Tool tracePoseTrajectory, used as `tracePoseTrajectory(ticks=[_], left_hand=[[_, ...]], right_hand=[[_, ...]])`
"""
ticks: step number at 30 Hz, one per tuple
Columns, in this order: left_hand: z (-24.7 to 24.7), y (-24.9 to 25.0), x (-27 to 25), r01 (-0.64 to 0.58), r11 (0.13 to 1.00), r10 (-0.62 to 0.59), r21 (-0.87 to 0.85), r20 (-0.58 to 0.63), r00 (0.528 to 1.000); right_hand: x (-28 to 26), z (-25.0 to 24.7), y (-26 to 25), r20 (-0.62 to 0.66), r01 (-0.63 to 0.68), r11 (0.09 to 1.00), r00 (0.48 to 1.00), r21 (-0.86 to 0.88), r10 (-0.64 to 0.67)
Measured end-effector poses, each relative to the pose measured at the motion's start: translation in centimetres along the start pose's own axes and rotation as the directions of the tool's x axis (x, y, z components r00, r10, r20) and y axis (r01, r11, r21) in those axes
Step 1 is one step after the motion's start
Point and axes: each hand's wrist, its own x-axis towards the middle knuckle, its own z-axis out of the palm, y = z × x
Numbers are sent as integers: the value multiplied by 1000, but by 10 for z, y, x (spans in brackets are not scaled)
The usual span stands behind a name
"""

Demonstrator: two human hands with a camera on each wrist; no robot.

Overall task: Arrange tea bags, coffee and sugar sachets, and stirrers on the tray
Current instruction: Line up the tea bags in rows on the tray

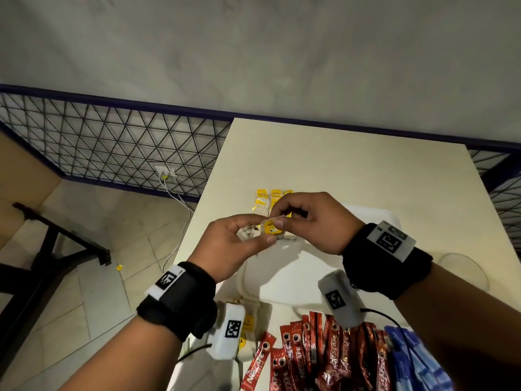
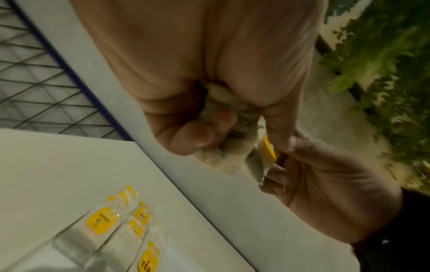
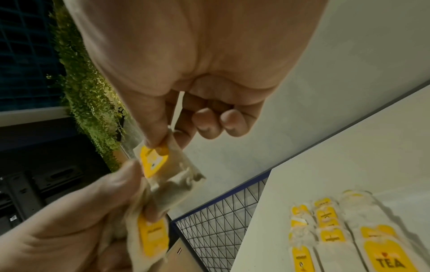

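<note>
Both hands hover over the white tray (image 1: 369,218). My left hand (image 1: 262,232) (image 2: 209,128) grips a crumpled bunch of tea bags (image 1: 248,231) (image 2: 223,114). My right hand (image 1: 277,218) (image 3: 160,145) pinches the top of one tea bag with a yellow tag (image 1: 270,227) (image 3: 167,174) (image 2: 267,149) between thumb and forefinger, and that bag still touches the bunch. Rows of yellow-tagged tea bags (image 1: 270,201) (image 2: 130,220) (image 3: 337,235) lie flat just past my hands. Red coffee sachets (image 1: 310,356) and blue sachets (image 1: 417,359) are heaped at the near edge.
The cream table (image 1: 338,165) ends at its left edge just beside my left wrist, with tiled floor below. A few loose tea bags (image 1: 248,325) lie near my left wrist. A clear round dish (image 1: 462,269) sits at the right. A wire mesh fence (image 1: 112,142) runs behind.
</note>
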Motion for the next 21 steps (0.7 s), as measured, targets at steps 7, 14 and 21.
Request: tracePoseTrajectory(ticks=[7,14,21], left_hand=[[-9,7,21,-144,899,123,415,78,989],[-1,-12,36,-117,874,91,471,76,993],[-19,-39,29,-61,901,32,429,74,997]], right_hand=[[5,-15,-4,25,-9,980,1000,-196,14],[19,-8,19,30,6,907,1000,-420,7],[23,13,76,74,-178,849,966,-498,246]])
